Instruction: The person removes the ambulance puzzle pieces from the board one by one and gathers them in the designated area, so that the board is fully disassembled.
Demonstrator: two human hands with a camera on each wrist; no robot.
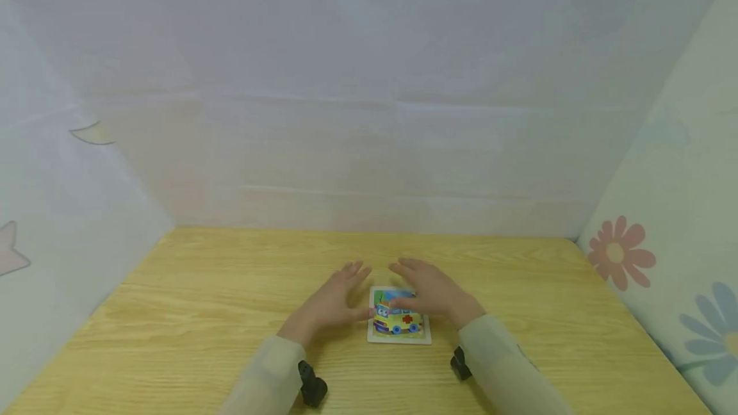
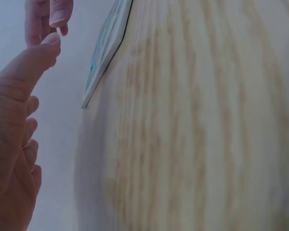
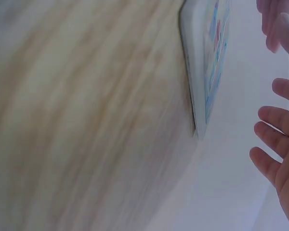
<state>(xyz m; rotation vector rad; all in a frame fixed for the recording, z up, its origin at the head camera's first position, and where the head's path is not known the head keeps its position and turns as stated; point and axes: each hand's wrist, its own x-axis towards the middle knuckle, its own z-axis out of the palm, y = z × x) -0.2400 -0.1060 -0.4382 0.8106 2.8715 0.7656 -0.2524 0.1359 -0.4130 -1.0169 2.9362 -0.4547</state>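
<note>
On the wooden table lies a small square picture board with a white border, showing a yellow ambulance with a red cross. My left hand hovers at the board's left side, thumb and fingers spread and holding nothing. Over its upper right part is my right hand, also with fingers apart, hiding some of the picture. In the left wrist view the board lies flat, apart from the left hand. The right wrist view shows the board's thick pale edge and the right hand raised off it.
The wood-grain table extends around the board. A pale cloth wall stands behind it, and a flower-printed sheet borders the right side. Black wrist devices are strapped near both sleeves.
</note>
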